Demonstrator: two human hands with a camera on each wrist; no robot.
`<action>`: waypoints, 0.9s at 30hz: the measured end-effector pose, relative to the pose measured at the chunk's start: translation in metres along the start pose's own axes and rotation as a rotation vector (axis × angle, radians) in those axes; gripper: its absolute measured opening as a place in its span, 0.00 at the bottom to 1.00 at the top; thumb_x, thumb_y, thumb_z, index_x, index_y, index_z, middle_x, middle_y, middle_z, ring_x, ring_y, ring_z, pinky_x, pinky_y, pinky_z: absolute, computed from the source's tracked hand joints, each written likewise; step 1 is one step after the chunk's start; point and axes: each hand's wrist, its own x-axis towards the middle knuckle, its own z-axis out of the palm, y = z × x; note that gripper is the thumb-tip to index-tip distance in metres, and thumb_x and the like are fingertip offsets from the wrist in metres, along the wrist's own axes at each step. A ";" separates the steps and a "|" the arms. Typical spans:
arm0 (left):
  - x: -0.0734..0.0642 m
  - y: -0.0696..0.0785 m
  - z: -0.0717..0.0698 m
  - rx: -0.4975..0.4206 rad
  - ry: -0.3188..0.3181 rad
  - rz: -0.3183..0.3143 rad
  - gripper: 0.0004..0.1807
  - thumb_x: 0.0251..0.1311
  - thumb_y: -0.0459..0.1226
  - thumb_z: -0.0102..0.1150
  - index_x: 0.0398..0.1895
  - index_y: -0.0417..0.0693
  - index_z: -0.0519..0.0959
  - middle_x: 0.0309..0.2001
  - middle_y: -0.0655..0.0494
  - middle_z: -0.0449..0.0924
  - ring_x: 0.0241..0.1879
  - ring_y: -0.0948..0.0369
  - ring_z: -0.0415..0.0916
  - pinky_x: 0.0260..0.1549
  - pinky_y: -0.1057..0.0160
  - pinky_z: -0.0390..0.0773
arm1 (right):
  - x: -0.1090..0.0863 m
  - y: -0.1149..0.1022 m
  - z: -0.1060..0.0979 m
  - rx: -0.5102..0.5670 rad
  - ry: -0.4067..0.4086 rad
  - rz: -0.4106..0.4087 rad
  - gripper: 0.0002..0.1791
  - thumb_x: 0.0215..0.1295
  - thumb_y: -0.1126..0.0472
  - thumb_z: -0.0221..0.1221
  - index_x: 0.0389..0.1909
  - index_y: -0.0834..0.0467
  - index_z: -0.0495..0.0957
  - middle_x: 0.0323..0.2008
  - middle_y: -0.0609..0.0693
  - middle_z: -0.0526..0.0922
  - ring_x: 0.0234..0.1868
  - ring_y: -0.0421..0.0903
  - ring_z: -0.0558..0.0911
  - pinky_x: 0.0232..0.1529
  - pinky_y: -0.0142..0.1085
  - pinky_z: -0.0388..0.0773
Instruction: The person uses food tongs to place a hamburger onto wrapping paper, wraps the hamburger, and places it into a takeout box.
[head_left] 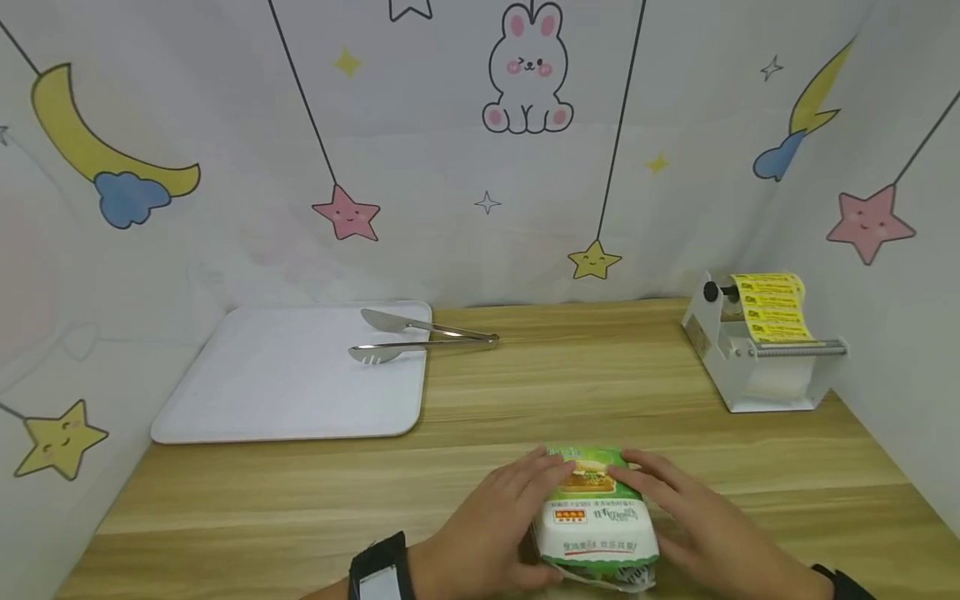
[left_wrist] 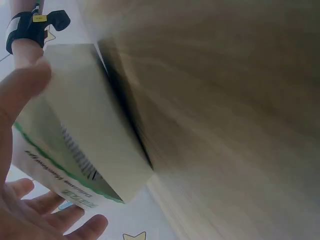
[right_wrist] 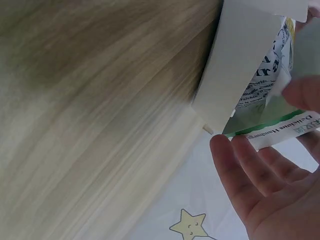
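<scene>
A green and white paper hamburger box point(head_left: 597, 518) sits on the table near its front, lid down over the top but with a gap along the near side. My left hand point(head_left: 491, 521) holds its left side, fingers over the lid and thumb low by the near edge. From the right, my right hand point(head_left: 701, 521) holds the other side, fingertips on the lid. In the right wrist view, printed wrapping paper point(right_wrist: 262, 80) shows inside the gap, with the right thumb point(right_wrist: 302, 94) beside it. The left wrist view shows the box's plain base wall point(left_wrist: 95, 115) near the left thumb.
A white tray point(head_left: 292, 375) lies at the back left, with metal tongs point(head_left: 450, 337) resting across its right edge, jaws spread. At the back right stands a white label dispenser point(head_left: 772, 379) with a roll of yellow labels point(head_left: 776, 308). A patterned cloth point(head_left: 450, 150) surrounds the wooden table point(head_left: 585, 375).
</scene>
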 end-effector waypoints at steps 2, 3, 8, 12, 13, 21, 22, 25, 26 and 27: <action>0.000 0.001 0.002 0.008 0.013 -0.003 0.57 0.48 0.52 0.80 0.78 0.56 0.56 0.74 0.54 0.61 0.76 0.52 0.57 0.67 0.47 0.69 | -0.002 -0.002 -0.001 -0.007 -0.037 0.013 0.52 0.52 0.62 0.77 0.76 0.41 0.62 0.72 0.49 0.66 0.61 0.51 0.79 0.48 0.39 0.84; 0.000 0.002 0.002 0.016 0.016 -0.002 0.54 0.49 0.50 0.79 0.77 0.57 0.58 0.73 0.54 0.62 0.75 0.52 0.58 0.67 0.48 0.69 | -0.003 -0.004 -0.003 0.005 -0.060 0.027 0.52 0.53 0.63 0.76 0.77 0.40 0.61 0.74 0.49 0.65 0.62 0.50 0.78 0.49 0.39 0.83; 0.000 0.003 0.004 0.089 0.008 -0.003 0.50 0.49 0.48 0.77 0.75 0.57 0.62 0.73 0.51 0.62 0.75 0.51 0.59 0.65 0.47 0.72 | -0.006 -0.009 -0.003 0.043 -0.102 0.070 0.55 0.52 0.56 0.76 0.79 0.39 0.57 0.78 0.49 0.56 0.67 0.49 0.72 0.52 0.40 0.82; 0.002 0.004 0.005 0.108 0.023 0.003 0.51 0.45 0.46 0.75 0.75 0.55 0.61 0.72 0.50 0.61 0.74 0.50 0.58 0.64 0.47 0.72 | -0.004 -0.014 0.010 -0.101 -0.033 -0.044 0.57 0.51 0.33 0.73 0.79 0.43 0.58 0.78 0.52 0.56 0.72 0.49 0.65 0.53 0.50 0.82; 0.002 0.004 0.005 0.107 0.032 0.009 0.51 0.44 0.45 0.75 0.75 0.55 0.62 0.72 0.50 0.62 0.74 0.50 0.59 0.65 0.47 0.72 | -0.003 -0.015 0.014 -0.147 -0.011 -0.075 0.56 0.52 0.30 0.70 0.79 0.44 0.58 0.78 0.53 0.58 0.74 0.50 0.63 0.52 0.52 0.82; 0.002 0.003 0.006 0.043 0.034 0.013 0.50 0.44 0.45 0.78 0.73 0.53 0.64 0.71 0.49 0.60 0.74 0.51 0.58 0.65 0.54 0.72 | 0.003 -0.025 0.036 -0.298 0.118 -0.140 0.49 0.54 0.34 0.71 0.75 0.47 0.65 0.72 0.56 0.67 0.72 0.59 0.64 0.47 0.52 0.84; 0.002 0.003 0.006 0.039 0.021 0.002 0.50 0.45 0.46 0.78 0.73 0.53 0.64 0.72 0.50 0.60 0.74 0.51 0.57 0.64 0.55 0.73 | 0.004 -0.026 0.037 -0.299 0.123 -0.134 0.51 0.51 0.37 0.74 0.75 0.48 0.65 0.72 0.57 0.67 0.72 0.60 0.64 0.46 0.52 0.85; 0.002 0.004 0.007 0.041 -0.004 -0.018 0.49 0.47 0.46 0.79 0.73 0.53 0.65 0.73 0.49 0.59 0.75 0.50 0.56 0.63 0.56 0.74 | 0.005 -0.031 0.040 -0.292 0.132 -0.120 0.56 0.40 0.46 0.79 0.74 0.51 0.65 0.71 0.59 0.67 0.75 0.60 0.60 0.42 0.50 0.86; 0.003 0.004 0.008 0.048 -0.010 -0.024 0.48 0.48 0.46 0.79 0.73 0.53 0.65 0.73 0.49 0.58 0.75 0.49 0.55 0.63 0.56 0.74 | 0.005 -0.032 0.041 -0.288 0.132 -0.116 0.57 0.38 0.49 0.79 0.73 0.52 0.65 0.71 0.60 0.66 0.77 0.59 0.57 0.41 0.50 0.86; 0.003 0.004 0.008 0.056 -0.012 -0.025 0.48 0.48 0.46 0.79 0.72 0.52 0.66 0.73 0.48 0.58 0.75 0.49 0.55 0.63 0.57 0.74 | 0.005 -0.033 0.042 -0.287 0.133 -0.114 0.57 0.36 0.50 0.79 0.73 0.52 0.65 0.71 0.60 0.66 0.78 0.58 0.54 0.40 0.49 0.86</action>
